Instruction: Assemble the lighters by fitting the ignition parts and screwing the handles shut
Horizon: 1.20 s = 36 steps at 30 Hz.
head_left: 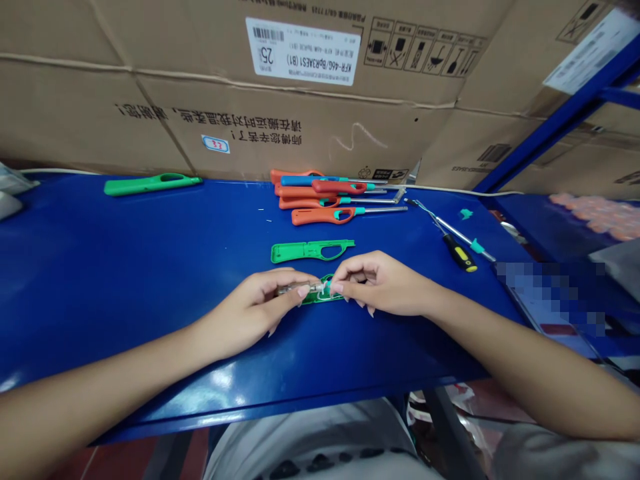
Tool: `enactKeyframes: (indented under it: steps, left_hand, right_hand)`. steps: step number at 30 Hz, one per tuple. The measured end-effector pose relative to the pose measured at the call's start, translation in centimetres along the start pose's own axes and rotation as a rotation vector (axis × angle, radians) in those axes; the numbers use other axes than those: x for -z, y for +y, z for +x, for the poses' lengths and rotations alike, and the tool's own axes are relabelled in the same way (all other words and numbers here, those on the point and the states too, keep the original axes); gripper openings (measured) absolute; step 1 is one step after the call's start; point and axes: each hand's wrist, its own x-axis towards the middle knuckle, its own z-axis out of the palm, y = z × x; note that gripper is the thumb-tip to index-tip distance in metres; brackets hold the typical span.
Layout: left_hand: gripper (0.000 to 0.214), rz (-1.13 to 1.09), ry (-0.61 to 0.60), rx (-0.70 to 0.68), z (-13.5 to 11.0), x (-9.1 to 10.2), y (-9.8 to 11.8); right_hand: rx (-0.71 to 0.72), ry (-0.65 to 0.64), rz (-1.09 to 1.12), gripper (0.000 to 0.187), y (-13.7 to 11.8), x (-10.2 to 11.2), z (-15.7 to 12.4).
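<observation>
My left hand (pixel 263 303) pinches a small clear cylinder with a metal end, probably the lighter's fuel tank (pixel 314 288). It is held over a green lighter casing half (pixel 311 299) that lies on the blue table. My right hand (pixel 377 283) has its fingertips closed at the casing's other end, by a small teal piece and a thin white wire; what exactly they grip is hidden. Just beyond my hands, the matching green casing half (pixel 303 251) lies with its hollow inside facing up.
Several orange, red and blue lighters (pixel 325 215) are piled at the back. A green casing (pixel 150 185) lies back left. At right are a black-and-yellow screwdriver (pixel 460 253) and a metal lighter tube (pixel 460 233). A cardboard wall (pixel 200 87) closes the table (pixel 175 280) behind.
</observation>
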Motion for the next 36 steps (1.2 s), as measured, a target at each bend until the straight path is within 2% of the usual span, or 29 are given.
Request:
enactKeyframes:
  steps: [26, 36]
  left_hand:
    - [0.043, 0.006, -0.01, -0.009, 0.02, 0.08, 0.04]
    - [0.034, 0.082, 0.036, -0.121, 0.03, -0.18, -0.15]
  right_hand:
    - [-0.014, 0.012, -0.034, 0.035, -0.11, -0.13, -0.01]
    - [0.019, 0.01, -0.041, 0.034, 0.13, -0.1, -0.07]
